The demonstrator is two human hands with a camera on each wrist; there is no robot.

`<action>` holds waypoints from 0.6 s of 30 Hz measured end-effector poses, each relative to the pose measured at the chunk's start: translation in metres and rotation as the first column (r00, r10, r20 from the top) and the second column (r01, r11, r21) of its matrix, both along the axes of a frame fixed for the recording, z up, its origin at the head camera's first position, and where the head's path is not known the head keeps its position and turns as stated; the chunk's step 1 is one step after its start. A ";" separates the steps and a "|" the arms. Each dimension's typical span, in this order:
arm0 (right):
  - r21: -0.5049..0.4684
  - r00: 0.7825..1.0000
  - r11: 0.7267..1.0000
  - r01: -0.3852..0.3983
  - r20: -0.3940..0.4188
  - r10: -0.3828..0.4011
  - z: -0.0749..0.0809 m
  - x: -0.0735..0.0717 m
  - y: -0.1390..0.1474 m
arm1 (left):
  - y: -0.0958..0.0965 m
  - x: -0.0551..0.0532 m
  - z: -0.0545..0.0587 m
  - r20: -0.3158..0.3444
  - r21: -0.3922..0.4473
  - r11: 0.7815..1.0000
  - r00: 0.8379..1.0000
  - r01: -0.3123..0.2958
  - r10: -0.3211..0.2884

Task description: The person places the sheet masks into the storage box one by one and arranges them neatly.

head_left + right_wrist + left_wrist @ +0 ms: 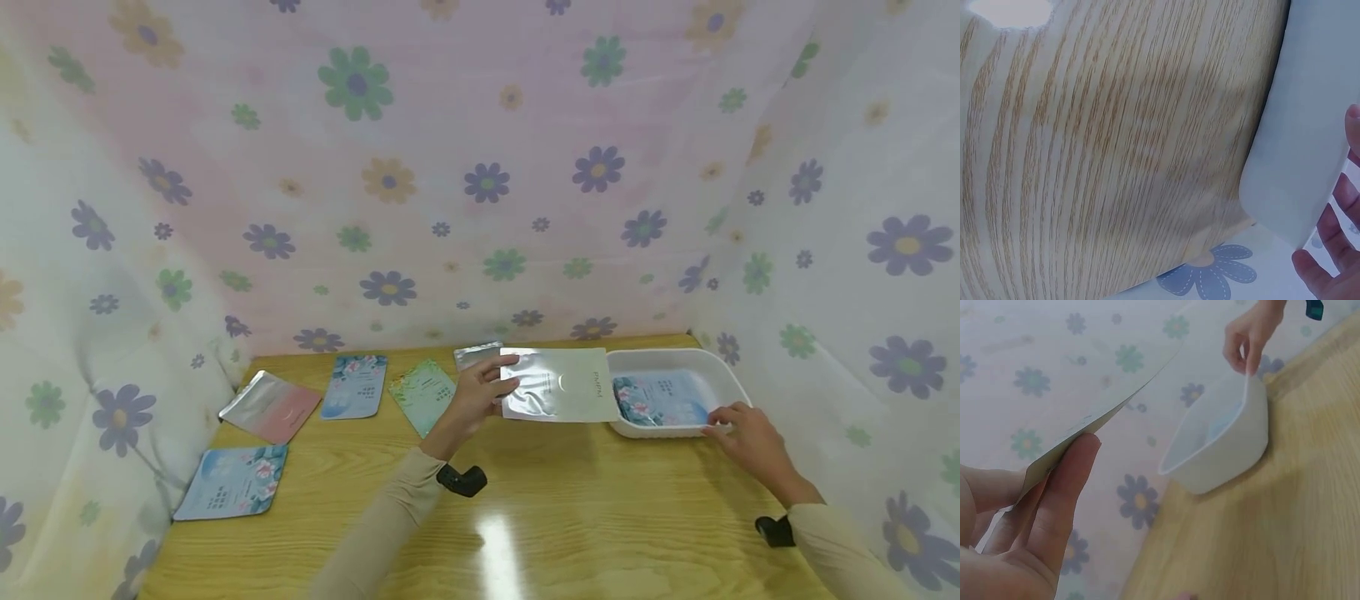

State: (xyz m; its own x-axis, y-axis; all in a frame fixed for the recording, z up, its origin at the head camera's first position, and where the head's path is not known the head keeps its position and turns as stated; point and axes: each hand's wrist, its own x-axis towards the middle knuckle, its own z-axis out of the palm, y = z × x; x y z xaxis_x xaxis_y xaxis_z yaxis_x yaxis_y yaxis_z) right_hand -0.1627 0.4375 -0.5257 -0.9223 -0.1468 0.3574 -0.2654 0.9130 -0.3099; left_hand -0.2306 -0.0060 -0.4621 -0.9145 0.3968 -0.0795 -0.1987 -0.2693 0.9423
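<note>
My left hand (474,397) pinches the left end of a shiny silver and pale-green sheet mask packet (573,385). Its far end overlaps the left rim of a white plastic basket (720,375) in the head view. From the left wrist, the packet (1075,440) appears nearly edge-on between thumb and fingers. At the basket's near right corner, my right hand (753,442) pinches the rim, as the left wrist view confirms. Inside the basket lies a blue floral packet (660,398).
More packets lie on the wooden table (570,517): a pink-silver one (273,406), blue floral ones (355,387) (234,482), a green one (423,396), and a silver one (476,354) partly behind my left hand. Flower-patterned cloth (450,208) encloses the back and sides.
</note>
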 end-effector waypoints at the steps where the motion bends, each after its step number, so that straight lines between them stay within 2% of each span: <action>1: 0.000 1.000 1.000 0.005 0.001 -0.005 0.000 0.000 0.000 | 0.005 -0.001 0.000 -0.002 -0.002 1.000 1.000 0.004 -0.004; 4: -0.002 1.000 1.000 0.012 0.010 -0.012 -0.001 0.001 0.000 | 0.021 -0.005 -0.004 -0.008 -0.001 1.000 1.000 -0.005 0.005; 11: 0.014 0.999 1.000 -0.004 -0.034 0.004 -0.002 -0.002 -0.001 | 0.060 -0.013 -0.010 0.007 0.022 0.996 0.997 -0.083 0.083; 15: 0.005 0.998 1.000 -0.008 -0.065 0.009 -0.002 0.001 0.001 | 0.083 -0.018 -0.012 0.011 0.049 0.996 0.998 -0.069 0.068; 18: 0.005 0.998 1.000 -0.018 -0.066 0.018 -0.003 0.000 0.000 | 0.097 -0.020 -0.011 0.005 0.036 0.997 0.998 -0.067 0.067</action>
State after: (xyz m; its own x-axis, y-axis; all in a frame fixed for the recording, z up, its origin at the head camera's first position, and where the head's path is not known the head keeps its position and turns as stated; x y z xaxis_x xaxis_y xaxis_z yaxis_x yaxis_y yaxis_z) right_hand -0.1625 0.4373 -0.5282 -0.8941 -0.1650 0.4164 -0.3015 0.9092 -0.2871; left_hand -0.2509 0.0905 -0.4728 -0.9387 0.3375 -0.0700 -0.1830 -0.3159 0.9310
